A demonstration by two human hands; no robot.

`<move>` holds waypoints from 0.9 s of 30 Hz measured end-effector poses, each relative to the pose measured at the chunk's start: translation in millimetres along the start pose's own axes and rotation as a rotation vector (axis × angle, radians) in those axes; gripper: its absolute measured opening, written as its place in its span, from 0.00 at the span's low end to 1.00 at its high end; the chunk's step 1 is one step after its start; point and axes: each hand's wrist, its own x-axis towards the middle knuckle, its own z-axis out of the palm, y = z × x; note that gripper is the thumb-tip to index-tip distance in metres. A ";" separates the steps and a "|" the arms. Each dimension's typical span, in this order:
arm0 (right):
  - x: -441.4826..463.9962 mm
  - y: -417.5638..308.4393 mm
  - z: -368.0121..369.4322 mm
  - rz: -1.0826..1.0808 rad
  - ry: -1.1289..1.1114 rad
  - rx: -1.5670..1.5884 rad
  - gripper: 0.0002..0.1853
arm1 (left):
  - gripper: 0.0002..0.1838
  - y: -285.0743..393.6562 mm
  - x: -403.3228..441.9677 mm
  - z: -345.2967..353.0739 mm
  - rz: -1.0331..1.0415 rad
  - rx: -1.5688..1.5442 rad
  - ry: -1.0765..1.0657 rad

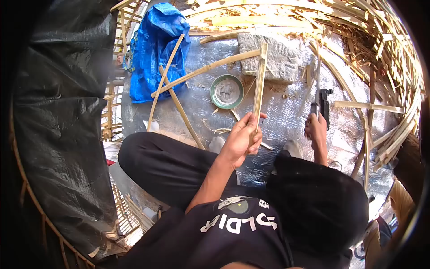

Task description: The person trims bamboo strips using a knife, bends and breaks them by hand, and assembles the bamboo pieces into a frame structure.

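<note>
Here, left grip closed around strip, right grip around handle.

Through my head camera, daylight blows out the bamboo strips along the top, and the silvery floor sheet throws glare; my fisheye view bends and blackens toward its edges.

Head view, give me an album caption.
Left hand holding a bamboo strip, right hand a dark-handled tool, near a grey block.
</note>
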 end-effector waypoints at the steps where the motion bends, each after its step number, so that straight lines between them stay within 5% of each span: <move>1: -22.5 -14.1 4.3 0.040 -0.026 0.154 0.14 | 0.17 -0.1 0.8 -2.4 0.006 0.012 0.012; 3: -47.5 -11.3 2.7 -0.082 -0.036 0.061 0.23 | 0.17 -2.9 -0.1 -7.8 -0.026 -0.132 0.030; 6: -69.9 -3.0 -22.8 -0.133 -0.155 -0.059 0.22 | 0.16 -5.6 0.3 -6.5 -0.044 -0.058 0.102; 8: -82.8 -17.9 -28.9 -0.359 -0.364 -0.488 0.22 | 0.16 -3.9 2.0 -2.9 -0.030 0.026 0.133; 9: -92.8 -37.0 -24.2 -0.212 -0.460 -0.530 0.24 | 0.16 -4.6 2.2 -3.0 -0.044 0.030 0.140; 11: -101.6 -36.2 -15.5 -0.472 -0.357 -0.764 0.24 | 0.16 -5.7 2.5 -3.3 0.025 0.057 0.166; 21: -84.6 -61.1 -6.1 -0.326 -0.508 -0.820 0.25 | 0.16 -3.2 2.1 2.1 0.019 0.031 0.147; 27: -49.3 -41.4 7.4 -0.578 -0.402 -0.783 0.26 | 0.15 -0.4 -9.7 -4.7 -0.098 -0.090 0.080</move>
